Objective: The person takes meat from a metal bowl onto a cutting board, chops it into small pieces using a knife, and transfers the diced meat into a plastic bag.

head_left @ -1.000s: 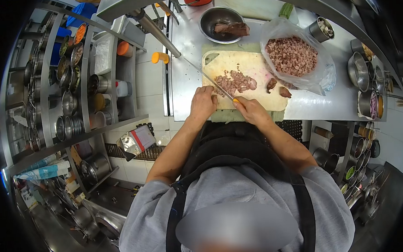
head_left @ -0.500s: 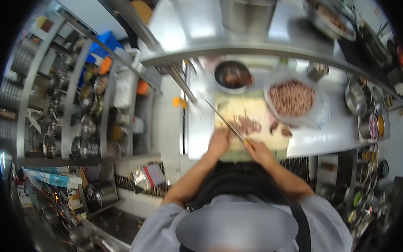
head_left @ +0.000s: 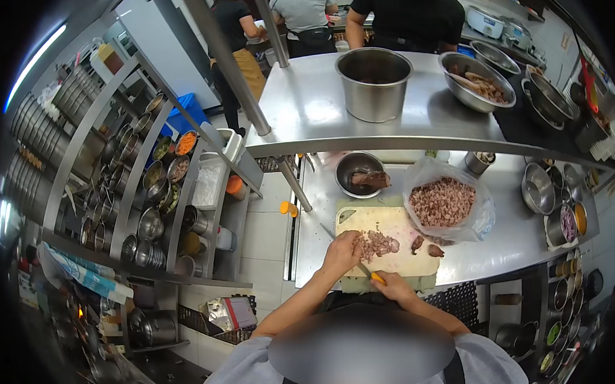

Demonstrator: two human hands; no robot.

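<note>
My right hand (head_left: pixel 393 287) is closed around the yellow-orange handle of a long knife (head_left: pixel 366 269) at the near edge of the cutting board. The blade runs up and left, its middle covered by my left hand (head_left: pixel 342 253). That hand lies over the blade with fingers extended towards the chopped meat (head_left: pixel 376 245); its fingertips are partly hidden. Under the meat is a pale yellow cutting board (head_left: pixel 408 261) on a green cloth (head_left: pixel 426 282). Two dark meat pieces (head_left: pixel 435 251) sit at the board's right side. A clear bag of diced meat (head_left: pixel 443 202) stands beyond them.
A metal bowl (head_left: pixel 347 167) holding a large meat piece stands behind the board. Above the far side runs a steel shelf (head_left: pixel 305 111) carrying a deep pot (head_left: pixel 377 88) and a bowl of food (head_left: pixel 476 83). An orange-capped bottle (head_left: pixel 289 209) is at left. Several people stand beyond.
My head view has tilted up, showing more of the shelf and the people behind it. My left hand has moved onto the knife blade beside the chopped meat. My right hand keeps the handle.
</note>
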